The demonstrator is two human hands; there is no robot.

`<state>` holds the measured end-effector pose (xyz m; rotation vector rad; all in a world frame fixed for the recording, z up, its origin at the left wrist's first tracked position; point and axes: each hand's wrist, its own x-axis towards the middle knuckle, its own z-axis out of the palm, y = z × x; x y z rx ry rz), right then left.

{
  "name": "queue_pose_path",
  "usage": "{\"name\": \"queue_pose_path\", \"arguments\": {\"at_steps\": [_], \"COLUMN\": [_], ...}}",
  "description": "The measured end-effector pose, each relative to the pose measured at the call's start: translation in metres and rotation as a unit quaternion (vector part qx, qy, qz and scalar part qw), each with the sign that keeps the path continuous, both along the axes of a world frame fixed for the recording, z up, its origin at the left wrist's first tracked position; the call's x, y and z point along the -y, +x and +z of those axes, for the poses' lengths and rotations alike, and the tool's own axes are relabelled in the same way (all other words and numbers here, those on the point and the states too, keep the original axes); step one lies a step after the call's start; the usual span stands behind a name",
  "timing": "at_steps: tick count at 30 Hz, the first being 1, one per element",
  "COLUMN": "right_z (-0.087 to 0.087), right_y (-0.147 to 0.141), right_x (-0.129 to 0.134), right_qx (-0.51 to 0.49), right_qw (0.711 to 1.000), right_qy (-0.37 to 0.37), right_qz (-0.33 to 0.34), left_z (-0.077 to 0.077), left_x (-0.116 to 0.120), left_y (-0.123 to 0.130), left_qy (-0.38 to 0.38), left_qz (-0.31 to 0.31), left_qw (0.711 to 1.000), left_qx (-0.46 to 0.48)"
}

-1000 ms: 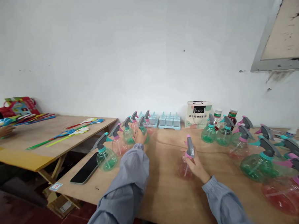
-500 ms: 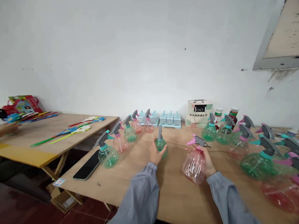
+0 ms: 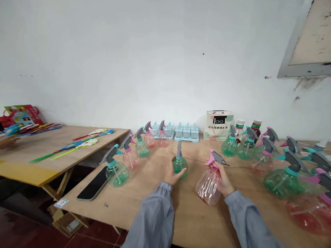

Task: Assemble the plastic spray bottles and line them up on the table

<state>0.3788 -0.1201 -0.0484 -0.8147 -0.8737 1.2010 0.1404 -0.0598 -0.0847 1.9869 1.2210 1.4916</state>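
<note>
My left hand [image 3: 173,172] is wrapped round the side of a green spray bottle [image 3: 180,164], which stands upright on the wooden table [image 3: 147,205]. My right hand [image 3: 223,178] grips a clear pink spray bottle [image 3: 208,186] by its neck, just under the pink and grey trigger head. That bottle leans; whether its base touches the table I cannot tell. Left of my hands stands a row of green and pink spray bottles, the nearest a green spray bottle [image 3: 117,174]. More stand at the right, among them another green spray bottle [image 3: 283,183] and a large pink spray bottle [image 3: 314,210].
A phone [image 3: 92,184] lies near the table's left edge. Light-blue ice-pop moulds [image 3: 186,133] and a paper bag [image 3: 218,126] stand against the wall, with two capped bottles beside the bag. On a second table [image 3: 100,147] lie colourful hand-shaped sticks; another person's hand [image 3: 3,142] is there.
The pink spray bottle in my right hand has moved slightly left and its head leans further over. My left hand stays on the green bottle. The view has shifted a little.
</note>
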Motion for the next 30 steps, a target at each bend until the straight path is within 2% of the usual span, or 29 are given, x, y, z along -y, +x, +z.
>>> {"name": "queue_pose_path", "arguments": {"at_steps": [5, 11, 18, 25, 30], "right_z": [0.002, -0.003, 0.002, 0.001, 0.005], "right_y": [-0.006, -0.009, -0.011, -0.009, -0.011], "right_x": [0.004, 0.001, 0.006, 0.008, 0.013], "right_qx": [0.012, -0.029, -0.039, -0.034, -0.021], "right_qw": [0.999, 0.999, 0.998, 0.999, 1.000], "right_qy": [0.019, -0.009, 0.012, -0.024, 0.007], "right_qz": [0.043, -0.022, 0.041, -0.011, 0.017], "left_z": [-0.002, -0.005, -0.004, -0.006, -0.005], "left_x": [0.001, 0.002, 0.003, 0.003, 0.004], "left_y": [-0.002, -0.003, -0.003, -0.005, -0.001], "left_qy": [0.001, -0.002, 0.016, 0.009, 0.018], "left_qz": [-0.007, -0.006, -0.009, -0.018, 0.002], "left_qw": [1.000, 1.000, 1.000, 1.000, 1.000], "left_qx": [0.006, 0.000, 0.014, -0.005, 0.003]}}
